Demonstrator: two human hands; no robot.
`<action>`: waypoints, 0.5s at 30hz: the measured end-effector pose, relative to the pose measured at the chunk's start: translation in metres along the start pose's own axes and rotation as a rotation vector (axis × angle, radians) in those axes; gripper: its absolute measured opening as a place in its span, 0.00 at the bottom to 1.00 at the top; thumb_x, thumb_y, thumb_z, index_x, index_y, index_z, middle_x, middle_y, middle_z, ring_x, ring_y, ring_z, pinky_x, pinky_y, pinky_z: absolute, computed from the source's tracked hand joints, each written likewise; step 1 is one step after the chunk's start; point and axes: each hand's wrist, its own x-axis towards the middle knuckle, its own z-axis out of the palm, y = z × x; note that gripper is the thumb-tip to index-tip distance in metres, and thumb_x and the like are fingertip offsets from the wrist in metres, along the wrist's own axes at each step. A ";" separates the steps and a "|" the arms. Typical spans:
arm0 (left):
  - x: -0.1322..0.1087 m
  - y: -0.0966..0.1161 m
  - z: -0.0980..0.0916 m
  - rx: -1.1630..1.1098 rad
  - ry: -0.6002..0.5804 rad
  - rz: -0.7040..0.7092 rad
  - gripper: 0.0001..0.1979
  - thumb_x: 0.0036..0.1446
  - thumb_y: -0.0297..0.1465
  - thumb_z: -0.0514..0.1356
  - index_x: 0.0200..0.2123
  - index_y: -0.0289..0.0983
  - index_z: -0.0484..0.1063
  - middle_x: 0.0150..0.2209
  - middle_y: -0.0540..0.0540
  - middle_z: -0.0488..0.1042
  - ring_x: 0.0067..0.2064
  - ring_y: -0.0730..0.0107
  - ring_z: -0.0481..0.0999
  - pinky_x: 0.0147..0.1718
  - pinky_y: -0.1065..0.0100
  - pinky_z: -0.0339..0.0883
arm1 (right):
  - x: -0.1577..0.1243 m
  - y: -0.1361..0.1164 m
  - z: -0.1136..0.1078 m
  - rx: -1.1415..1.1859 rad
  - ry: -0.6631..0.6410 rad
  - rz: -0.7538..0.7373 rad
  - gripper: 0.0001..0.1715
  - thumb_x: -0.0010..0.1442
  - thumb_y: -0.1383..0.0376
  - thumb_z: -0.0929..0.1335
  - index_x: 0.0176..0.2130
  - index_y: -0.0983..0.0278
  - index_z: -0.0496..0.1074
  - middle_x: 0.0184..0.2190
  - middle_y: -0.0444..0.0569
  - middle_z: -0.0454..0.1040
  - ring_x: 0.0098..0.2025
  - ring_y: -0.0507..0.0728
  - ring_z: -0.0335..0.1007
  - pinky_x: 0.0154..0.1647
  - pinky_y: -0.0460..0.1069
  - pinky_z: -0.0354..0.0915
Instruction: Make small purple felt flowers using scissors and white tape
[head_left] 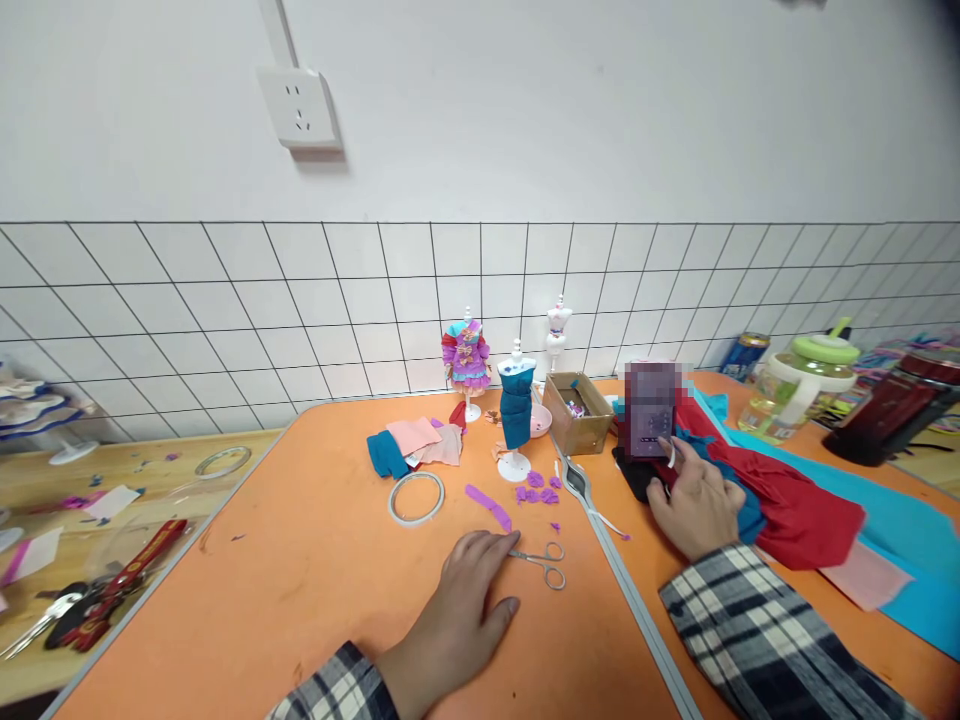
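My left hand (pixel 469 600) lies palm down on the orange tabletop, thumb out to the side. Its fingertips meet the blade end of a small pair of silver scissors (pixel 534 556), just below a strip of purple fabric (pixel 487 505). With fingers extended, my right hand (pixel 697 505) reaches to the lower edge of an upright smartphone (pixel 650 410); one fingertip is at the lit screen. Something small and white shows at that finger. Around this hand lie blue cloth (pixel 752 518) and red cloth (pixel 802 505). A mini dress form (pixel 516 405) in dark blue fabric stands beyond the scissors.
A roll of tape (pixel 416 498), folded fabric pieces (pixel 416 440) and purple bows (pixel 538 494) lie on the table. Behind are a dressed form (pixel 466 360), a white form (pixel 557 325) and a cardboard box (pixel 577 425). A green-lidded jug (pixel 799 390) and dark bottle (pixel 892 410) stand right.
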 end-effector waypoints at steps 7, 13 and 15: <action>-0.001 -0.002 0.001 0.000 0.000 -0.002 0.32 0.56 0.27 0.57 0.63 0.45 0.53 0.59 0.44 0.62 0.60 0.57 0.56 0.60 0.51 0.53 | 0.001 0.003 0.003 -0.015 0.003 0.002 0.33 0.57 0.63 0.62 0.60 0.70 0.53 0.45 0.61 0.72 0.50 0.67 0.64 0.45 0.59 0.52; -0.001 -0.003 0.002 -0.006 0.010 0.002 0.32 0.56 0.27 0.57 0.63 0.45 0.53 0.60 0.43 0.62 0.61 0.56 0.56 0.60 0.50 0.53 | -0.001 0.003 0.005 -0.016 -0.002 0.002 0.35 0.57 0.63 0.63 0.61 0.68 0.51 0.46 0.60 0.71 0.51 0.67 0.62 0.45 0.59 0.53; -0.002 -0.003 0.002 -0.008 0.007 0.001 0.32 0.56 0.27 0.57 0.63 0.45 0.53 0.60 0.43 0.62 0.60 0.55 0.57 0.60 0.49 0.53 | -0.001 0.002 0.006 -0.012 0.004 0.009 0.35 0.57 0.63 0.63 0.61 0.67 0.50 0.47 0.60 0.70 0.51 0.67 0.62 0.45 0.59 0.53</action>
